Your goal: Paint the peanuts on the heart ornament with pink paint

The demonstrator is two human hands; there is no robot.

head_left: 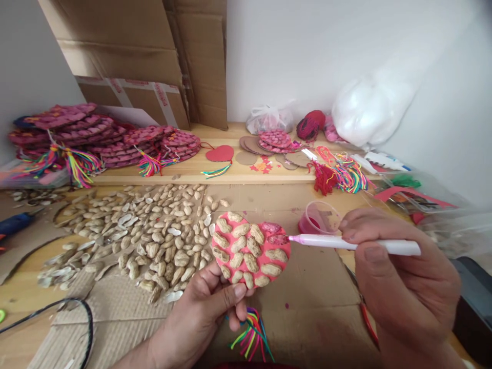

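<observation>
Right hand (400,266): gripping brush (346,243), tip on heart's upper right shells.
Left hand (203,312): pinching heart (249,252) from below, tassel (251,335) dangling.
Painted: two shells pink.
Unpainted: remaining shells plain.
Paint cup (319,218): just behind brush.
Loose shells (146,230): left of heart.

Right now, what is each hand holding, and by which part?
The left hand pinches the peanut-covered heart by its lower edge. The right hand holds the white brush along its handle.
</observation>
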